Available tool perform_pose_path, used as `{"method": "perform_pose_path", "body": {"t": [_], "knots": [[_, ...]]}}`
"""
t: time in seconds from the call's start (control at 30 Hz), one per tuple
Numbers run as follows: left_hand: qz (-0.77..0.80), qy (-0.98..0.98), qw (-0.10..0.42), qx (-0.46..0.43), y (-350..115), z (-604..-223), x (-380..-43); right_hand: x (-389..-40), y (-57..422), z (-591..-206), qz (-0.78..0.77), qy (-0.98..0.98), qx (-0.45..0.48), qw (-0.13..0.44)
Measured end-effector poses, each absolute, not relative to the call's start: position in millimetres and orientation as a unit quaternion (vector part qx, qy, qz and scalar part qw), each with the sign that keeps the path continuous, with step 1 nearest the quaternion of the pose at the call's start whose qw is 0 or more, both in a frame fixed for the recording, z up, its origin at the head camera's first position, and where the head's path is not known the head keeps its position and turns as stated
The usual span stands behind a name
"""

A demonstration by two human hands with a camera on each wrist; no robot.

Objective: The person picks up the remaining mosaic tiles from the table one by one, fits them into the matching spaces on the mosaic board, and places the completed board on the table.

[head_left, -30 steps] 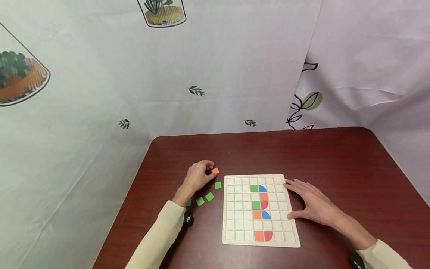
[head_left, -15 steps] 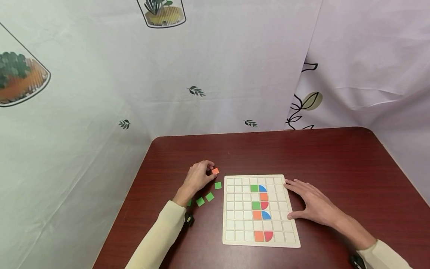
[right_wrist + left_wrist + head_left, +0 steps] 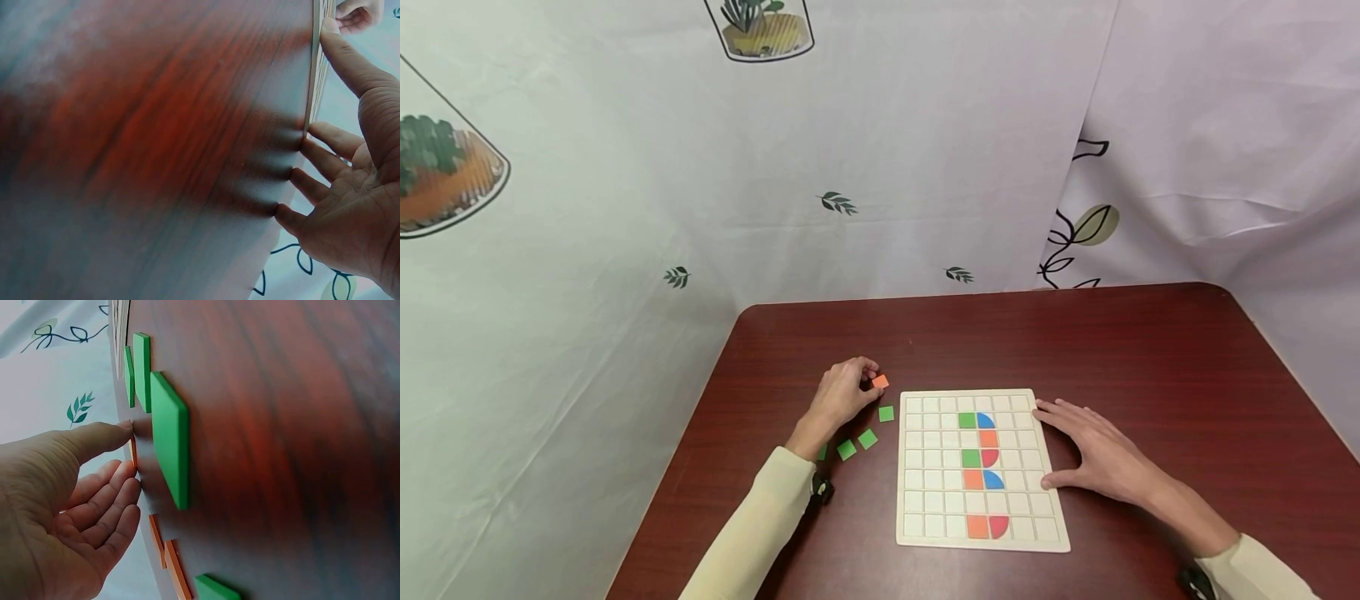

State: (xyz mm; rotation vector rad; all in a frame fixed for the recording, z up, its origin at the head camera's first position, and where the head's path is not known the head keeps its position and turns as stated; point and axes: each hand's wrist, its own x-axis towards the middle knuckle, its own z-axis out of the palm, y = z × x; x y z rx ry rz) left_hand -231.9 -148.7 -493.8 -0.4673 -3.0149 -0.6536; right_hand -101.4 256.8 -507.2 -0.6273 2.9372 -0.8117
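With thumb and fingertips at its opposite edges, my left hand pinches an orange square tile lying at the table's back left. The left wrist view shows that tile edge-on between thumb and fingers. Several green square tiles lie nearer me, one partly hidden by the wrist. A pale grid board holds green, orange, blue and red pieces in its middle columns. On the board's right edge rest the thumb and index finger of my right hand, its fingers spread and holding nothing.
In the left wrist view, two more orange tiles lie below the fingers, hidden by the hand in the head view. The dark red table meets a white printed cloth at its back edge.
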Motion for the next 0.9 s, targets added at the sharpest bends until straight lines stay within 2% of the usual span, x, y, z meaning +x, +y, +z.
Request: {"method": "perform_pose_path", "body": {"t": [0.9], "knots": [[-0.177,-0.968,0.037,-0.174,-145.4,-491.8,-230.3,-100.8,257.0,-507.4,-0.266,0.941,-0.212,0.004]]}}
